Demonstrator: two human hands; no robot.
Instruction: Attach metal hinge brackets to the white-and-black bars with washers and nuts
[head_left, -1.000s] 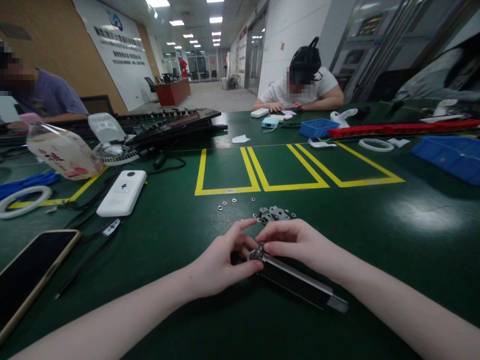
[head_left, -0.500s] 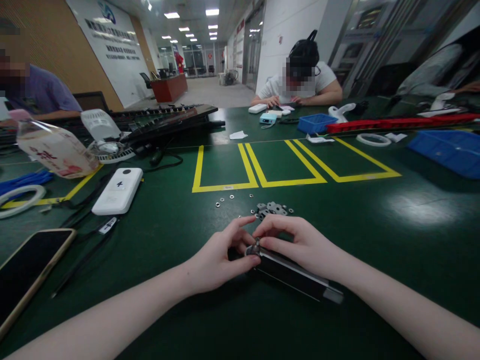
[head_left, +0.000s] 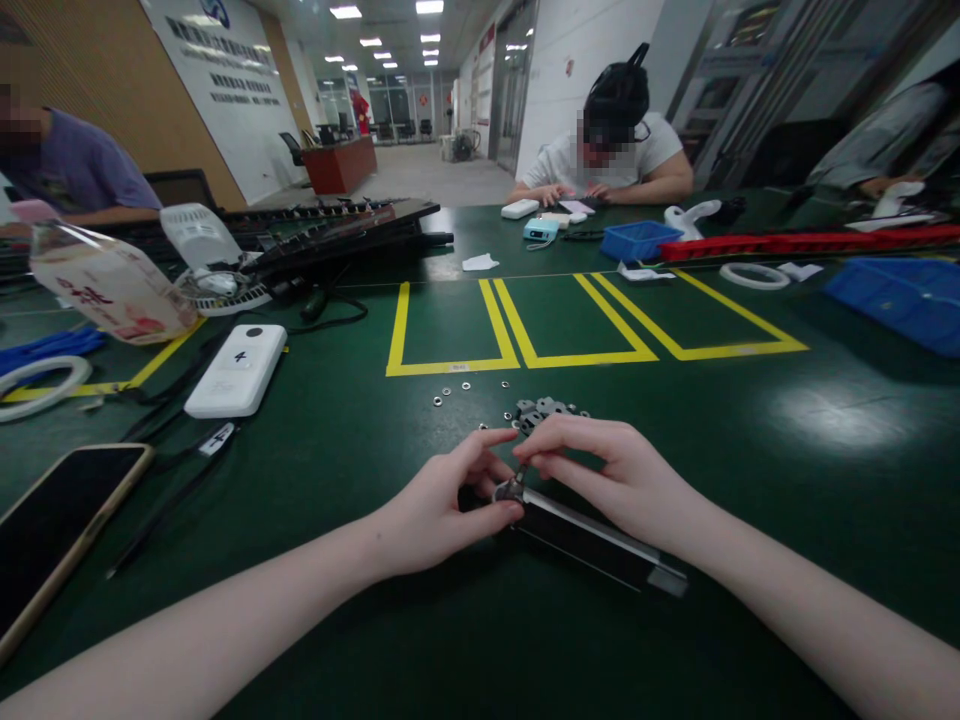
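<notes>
Fingers (head_left: 501, 518) grip a straight, silver-edged black bar (head_left: 589, 543) at one end.

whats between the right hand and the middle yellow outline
A pile of grey parts, with small rings beside it, lies between the right hand and that outline, in the head view.

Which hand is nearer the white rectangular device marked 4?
Left. The left hand is right of the white rectangular device and closer to the camera; the right hand is farther right, beyond the left hand.
</notes>
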